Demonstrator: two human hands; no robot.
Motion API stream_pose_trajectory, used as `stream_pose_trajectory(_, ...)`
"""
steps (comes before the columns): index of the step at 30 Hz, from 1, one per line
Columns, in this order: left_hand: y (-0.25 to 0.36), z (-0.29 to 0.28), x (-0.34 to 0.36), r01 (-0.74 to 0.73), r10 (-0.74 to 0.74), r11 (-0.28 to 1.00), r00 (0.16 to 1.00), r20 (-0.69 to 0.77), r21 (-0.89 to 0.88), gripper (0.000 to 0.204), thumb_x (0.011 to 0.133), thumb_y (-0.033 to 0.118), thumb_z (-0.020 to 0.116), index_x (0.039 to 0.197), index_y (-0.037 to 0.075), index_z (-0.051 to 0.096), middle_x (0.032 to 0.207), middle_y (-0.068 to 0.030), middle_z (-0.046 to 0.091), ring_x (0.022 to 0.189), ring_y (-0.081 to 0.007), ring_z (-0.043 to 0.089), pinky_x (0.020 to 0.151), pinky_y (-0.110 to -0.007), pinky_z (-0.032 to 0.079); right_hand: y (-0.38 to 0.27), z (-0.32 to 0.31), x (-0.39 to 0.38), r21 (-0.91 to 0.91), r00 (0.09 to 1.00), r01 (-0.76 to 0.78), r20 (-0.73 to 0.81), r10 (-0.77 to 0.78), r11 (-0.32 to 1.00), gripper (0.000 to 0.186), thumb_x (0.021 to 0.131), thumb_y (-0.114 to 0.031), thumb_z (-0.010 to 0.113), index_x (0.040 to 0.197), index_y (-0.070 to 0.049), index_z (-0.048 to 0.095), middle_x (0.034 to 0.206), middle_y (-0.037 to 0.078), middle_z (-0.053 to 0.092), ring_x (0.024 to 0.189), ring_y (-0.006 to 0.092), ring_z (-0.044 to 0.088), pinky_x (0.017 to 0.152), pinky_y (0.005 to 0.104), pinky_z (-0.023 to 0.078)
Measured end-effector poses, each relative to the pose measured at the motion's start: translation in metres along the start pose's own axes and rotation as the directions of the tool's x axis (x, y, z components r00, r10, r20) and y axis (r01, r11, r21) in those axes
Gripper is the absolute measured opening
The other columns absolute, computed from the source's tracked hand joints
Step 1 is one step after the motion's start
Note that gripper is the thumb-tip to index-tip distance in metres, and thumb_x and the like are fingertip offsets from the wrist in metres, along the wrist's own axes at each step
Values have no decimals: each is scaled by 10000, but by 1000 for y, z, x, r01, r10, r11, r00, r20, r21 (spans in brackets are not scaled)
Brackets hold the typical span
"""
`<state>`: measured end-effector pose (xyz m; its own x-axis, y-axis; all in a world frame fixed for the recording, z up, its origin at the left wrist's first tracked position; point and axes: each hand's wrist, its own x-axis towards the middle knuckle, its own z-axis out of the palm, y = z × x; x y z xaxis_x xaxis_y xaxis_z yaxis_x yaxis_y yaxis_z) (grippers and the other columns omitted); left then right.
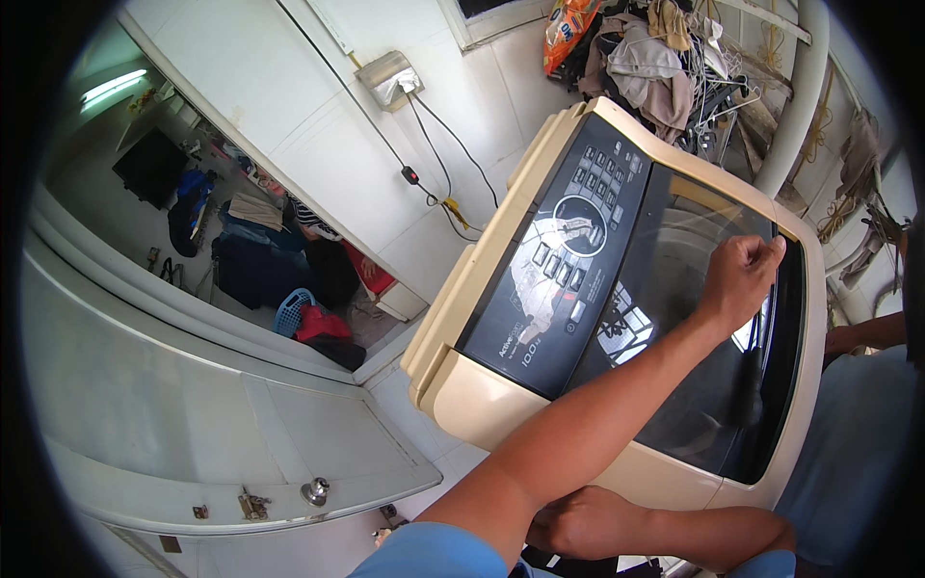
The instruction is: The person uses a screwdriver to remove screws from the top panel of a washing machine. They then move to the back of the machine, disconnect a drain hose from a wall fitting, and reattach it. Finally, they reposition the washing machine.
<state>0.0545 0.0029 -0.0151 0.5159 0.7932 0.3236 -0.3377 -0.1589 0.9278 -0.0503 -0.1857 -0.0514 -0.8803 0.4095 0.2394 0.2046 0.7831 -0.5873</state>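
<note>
The left hand (740,281) is at the washer lid (689,390); the right hand (590,523) curls.

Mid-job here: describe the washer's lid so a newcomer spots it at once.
Find the beige washer and its dark panel of buttons. Just right of that panel lies the lid, a dark, see-through pane with the curled left hand near its right edge. Unlike the panel, the lid has no buttons.

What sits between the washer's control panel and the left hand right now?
In the head view, the dark see-through lid spans between the control panel and left hand; nothing appears to rest on that stretch.
</note>
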Motion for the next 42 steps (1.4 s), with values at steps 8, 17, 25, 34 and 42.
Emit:
stream_pose_trajectory(8, 1, 2, -4, 63, -63, 998, 998, -12, -4, 539, 1024, 346, 605, 598, 39, 485, 537, 7, 473, 527, -67, 407, 507, -306, 347, -17, 2, -1, -59, 995, -102, 0, 102, 993, 143, 811, -213, 599, 733, -97, 631, 685, 72, 638, 666, 260, 675, 608, 421, 533)
stream_pose_trajectory(17, 3, 2, -6, 46, -46, 999, 999, 3, -21, 556, 1023, 370, 604, 592, 40, 486, 528, 4, 479, 508, -69, 422, 493, -304, 352, -15, 4, -2, -40, 991, -130, -8, 130, 991, 154, 820, -214, 592, 735, -91, 631, 687, 74, 637, 664, 269, 673, 603, 425, 520)
stream_pose_trajectory(25, 3, 1, -6, 42, -42, 999, 999, -2, -14, 563, 1022, 375, 607, 588, 37, 487, 529, 1, 486, 507, -75, 422, 493, -306, 350, -15, 4, -2, -2, 992, -122, -37, 122, 992, 148, 807, -206, 595, 732, -84, 631, 689, 85, 637, 670, 279, 675, 607, 432, 520)
stream_pose_trajectory(34, 6, 0, -6, 82, -81, 996, 997, 20, -38, 520, 1020, 382, 608, 609, 74, 521, 549, 54, 437, 532, -39, 372, 505, -263, 316, -15, 3, -1, -18, 992, -122, -33, 122, 992, 150, 800, -203, 606, 727, -76, 637, 685, 95, 642, 664, 286, 676, 600, 434, 524)
stream_pose_trajectory(42, 6, 0, -7, 98, -96, 994, 995, 27, -51, 523, 1020, 389, 608, 608, 79, 515, 559, 52, 451, 541, -37, 381, 512, -259, 323, -16, 1, 0, -33, 993, -121, -15, 121, 992, 156, 797, -206, 617, 720, -73, 642, 680, 96, 646, 658, 287, 679, 602, 438, 529)
